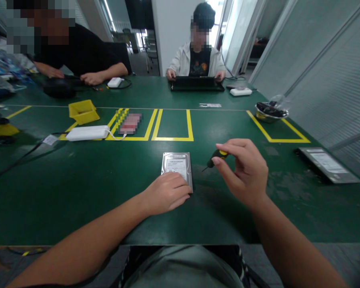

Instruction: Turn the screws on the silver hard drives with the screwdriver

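A silver hard drive point(177, 159) with a printed label lies flat on the green table in front of me. My left hand point(168, 190) covers its near part, fingers closed over it and fingertips at its right edge. To the right, my right hand point(246, 168) pinches a short black-and-yellow screwdriver point(217, 157) between thumb and fingers. Its thin tip points down and left, above the table and apart from the drive. The drive's lower left portion is hidden under my left hand.
Another drive-like unit point(330, 165) lies at the right. A metal bowl point(270, 116) holds dark parts. Left stand a yellow bin point(84, 112), a white power strip point(87, 133) and a phone point(131, 123) on a cable. Two people sit across the green table point(78, 192).
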`<move>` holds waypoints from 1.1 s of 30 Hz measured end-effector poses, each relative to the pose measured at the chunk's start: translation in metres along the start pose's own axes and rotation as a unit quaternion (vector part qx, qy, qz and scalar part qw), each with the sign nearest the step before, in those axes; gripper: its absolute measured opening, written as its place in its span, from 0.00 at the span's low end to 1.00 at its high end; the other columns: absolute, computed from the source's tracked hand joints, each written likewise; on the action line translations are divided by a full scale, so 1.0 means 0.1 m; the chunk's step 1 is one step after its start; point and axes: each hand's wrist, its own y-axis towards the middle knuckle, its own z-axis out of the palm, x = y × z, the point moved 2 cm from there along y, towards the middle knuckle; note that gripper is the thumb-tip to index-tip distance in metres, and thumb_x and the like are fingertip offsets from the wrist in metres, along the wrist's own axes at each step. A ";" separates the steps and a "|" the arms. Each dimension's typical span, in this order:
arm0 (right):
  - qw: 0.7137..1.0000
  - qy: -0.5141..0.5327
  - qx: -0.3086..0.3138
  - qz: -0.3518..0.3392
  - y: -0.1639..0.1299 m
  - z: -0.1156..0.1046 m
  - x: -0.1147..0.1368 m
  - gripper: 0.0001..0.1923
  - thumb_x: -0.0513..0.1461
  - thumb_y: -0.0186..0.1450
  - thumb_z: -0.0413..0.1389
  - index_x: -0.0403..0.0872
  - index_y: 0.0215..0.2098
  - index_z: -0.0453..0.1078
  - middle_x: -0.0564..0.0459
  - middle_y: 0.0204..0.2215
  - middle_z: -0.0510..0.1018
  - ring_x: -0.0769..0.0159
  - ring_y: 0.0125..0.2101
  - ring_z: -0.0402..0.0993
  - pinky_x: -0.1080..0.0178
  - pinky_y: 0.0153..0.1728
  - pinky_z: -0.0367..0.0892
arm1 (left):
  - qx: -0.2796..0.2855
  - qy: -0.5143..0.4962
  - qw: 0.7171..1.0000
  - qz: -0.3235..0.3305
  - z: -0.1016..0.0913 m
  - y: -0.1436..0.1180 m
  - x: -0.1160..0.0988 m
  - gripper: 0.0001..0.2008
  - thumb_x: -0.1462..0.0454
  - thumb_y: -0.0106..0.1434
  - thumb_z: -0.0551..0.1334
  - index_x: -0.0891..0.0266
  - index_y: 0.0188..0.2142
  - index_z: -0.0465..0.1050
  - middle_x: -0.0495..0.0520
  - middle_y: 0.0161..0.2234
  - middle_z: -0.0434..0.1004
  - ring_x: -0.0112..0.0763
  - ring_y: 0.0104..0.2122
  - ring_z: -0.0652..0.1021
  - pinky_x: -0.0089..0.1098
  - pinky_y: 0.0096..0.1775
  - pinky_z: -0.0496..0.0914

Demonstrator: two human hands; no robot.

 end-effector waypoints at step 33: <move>0.983 0.164 0.080 0.026 -0.04 0.05 0.02 0.20 0.29 0.60 0.62 0.51 0.49 0.75 0.51 0.39 0.75 0.65 0.41 0.72 0.60 0.41 0.69 | -0.008 0.025 0.999 0.025 -0.02 0.00 -0.01 0.09 0.66 0.69 0.58 0.61 0.40 0.78 0.54 0.34 0.76 0.34 0.35 0.73 0.35 0.37 0.67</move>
